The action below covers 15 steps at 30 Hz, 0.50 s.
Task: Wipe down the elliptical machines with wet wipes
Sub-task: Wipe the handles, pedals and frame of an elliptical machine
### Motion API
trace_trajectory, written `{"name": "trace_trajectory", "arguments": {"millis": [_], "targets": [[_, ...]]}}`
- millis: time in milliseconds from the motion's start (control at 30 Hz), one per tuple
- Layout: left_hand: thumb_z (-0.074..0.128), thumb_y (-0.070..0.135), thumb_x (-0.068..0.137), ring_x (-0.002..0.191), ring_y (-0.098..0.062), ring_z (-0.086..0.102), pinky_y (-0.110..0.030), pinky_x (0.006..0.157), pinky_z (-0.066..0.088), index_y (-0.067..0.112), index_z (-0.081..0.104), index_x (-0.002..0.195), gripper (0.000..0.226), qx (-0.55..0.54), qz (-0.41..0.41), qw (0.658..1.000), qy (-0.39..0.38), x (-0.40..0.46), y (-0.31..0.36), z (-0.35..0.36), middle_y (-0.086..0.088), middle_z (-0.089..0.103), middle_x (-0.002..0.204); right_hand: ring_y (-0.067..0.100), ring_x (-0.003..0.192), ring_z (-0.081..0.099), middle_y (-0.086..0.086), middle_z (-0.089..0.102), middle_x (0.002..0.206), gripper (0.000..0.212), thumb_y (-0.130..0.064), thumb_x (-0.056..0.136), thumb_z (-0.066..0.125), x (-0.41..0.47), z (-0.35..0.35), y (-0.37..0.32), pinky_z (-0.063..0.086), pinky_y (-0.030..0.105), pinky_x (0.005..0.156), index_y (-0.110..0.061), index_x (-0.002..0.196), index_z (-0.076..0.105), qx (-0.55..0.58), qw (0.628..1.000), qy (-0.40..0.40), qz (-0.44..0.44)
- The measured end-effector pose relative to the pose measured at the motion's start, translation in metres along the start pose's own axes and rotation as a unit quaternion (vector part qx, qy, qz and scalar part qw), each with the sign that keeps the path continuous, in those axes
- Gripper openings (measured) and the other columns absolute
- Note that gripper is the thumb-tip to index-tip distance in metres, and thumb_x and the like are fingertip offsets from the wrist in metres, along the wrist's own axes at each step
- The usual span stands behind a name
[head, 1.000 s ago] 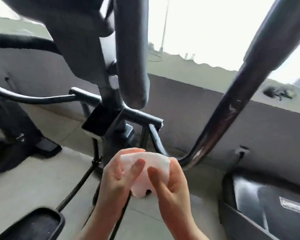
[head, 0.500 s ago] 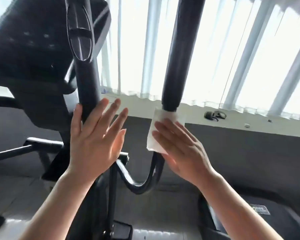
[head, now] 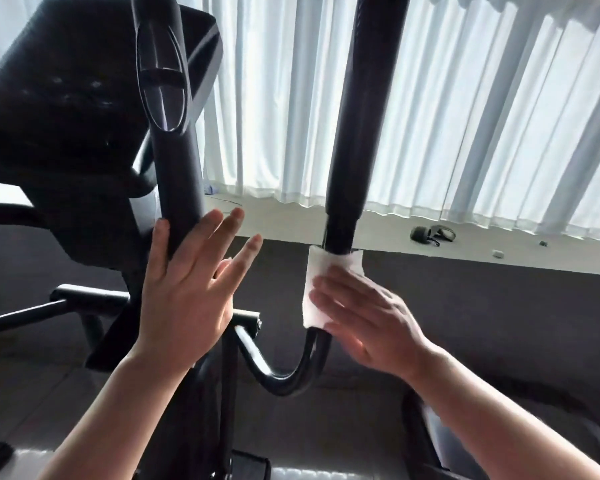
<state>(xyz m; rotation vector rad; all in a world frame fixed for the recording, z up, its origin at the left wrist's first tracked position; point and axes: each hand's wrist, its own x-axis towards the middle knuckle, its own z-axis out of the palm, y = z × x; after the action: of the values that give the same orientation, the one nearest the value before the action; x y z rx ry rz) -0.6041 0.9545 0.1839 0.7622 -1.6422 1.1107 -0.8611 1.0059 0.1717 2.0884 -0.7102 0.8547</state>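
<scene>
The wiping step is in hand. A white wet wipe point(head: 329, 285) is pressed flat against the right handlebar point(head: 357, 133) of the elliptical machine, just under the thick black grip, where the bar turns thin and bends. It is held there by the right hand point(head: 368, 327), whose fingers are straight and close together on top of the wipe. The left hand point(head: 191, 292) is laid against the left handlebar point(head: 174, 140) with its fingers spread wide and nothing held in it; the thumb lies on the near side of the bar.

Next, the wipe probably needs to be wrapped round the bar and slid along it, so the back is cleaned too.

The dark console point(head: 66, 109) is seen at the upper left. White curtains point(head: 482, 116) hang behind, bright with daylight. On the pale ledge point(head: 447, 251) a small dark thing is lying, perhaps a strap, but it is too small to be sure. The floor is grey.
</scene>
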Motion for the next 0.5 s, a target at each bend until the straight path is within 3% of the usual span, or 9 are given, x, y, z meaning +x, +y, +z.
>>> {"name": "trace_trajectory", "arguments": {"millis": [133,333,433,500], "targets": [[0.038,0.000,0.101,0.137,-0.026,0.033,-0.051,0.121,0.004,0.018,0.070,0.121,0.042,-0.007,-0.015,1.000,0.003,0.002,0.002,0.001,-0.007,0.042,0.146,0.017,0.134,0.048,0.006,0.060,0.133,0.030,-0.019,0.096,0.063,-0.029,0.009,-0.029,0.043,0.034,0.109,-0.006,0.123,0.066,0.019,0.999,-0.040,-0.003],[0.049,0.000,0.096,0.137,-0.027,0.033,-0.050,0.122,0.002,0.017,0.070,0.120,0.036,-0.002,0.001,1.000,0.001,0.001,0.001,0.000,-0.007,0.046,0.144,0.020,0.130,0.052,0.008,0.060,0.131,0.028,-0.017,0.098,0.062,0.039,-0.019,0.017,0.043,0.035,0.109,-0.005,0.124,0.061,-0.039,0.998,0.045,0.002],[0.061,0.011,0.090,0.139,-0.027,0.032,-0.051,0.121,0.002,0.017,0.067,0.126,0.037,-0.007,0.013,1.000,-0.020,0.000,-0.002,-0.002,-0.009,0.048,0.146,0.021,0.133,0.049,0.009,0.057,0.133,0.029,-0.015,0.099,0.059,0.024,-0.002,0.004,0.042,0.036,0.110,-0.003,0.125,0.062,-0.006,0.996,0.068,0.057],[0.056,0.023,0.096,0.140,-0.028,0.031,-0.052,0.121,0.002,0.017,0.061,0.133,0.038,-0.014,0.017,0.999,-0.030,-0.001,-0.003,-0.004,-0.010,0.047,0.147,0.018,0.136,0.045,0.007,0.056,0.134,0.031,-0.014,0.098,0.060,-0.008,0.020,-0.026,0.040,0.036,0.111,-0.004,0.127,0.060,0.013,0.994,0.054,0.094]]}}
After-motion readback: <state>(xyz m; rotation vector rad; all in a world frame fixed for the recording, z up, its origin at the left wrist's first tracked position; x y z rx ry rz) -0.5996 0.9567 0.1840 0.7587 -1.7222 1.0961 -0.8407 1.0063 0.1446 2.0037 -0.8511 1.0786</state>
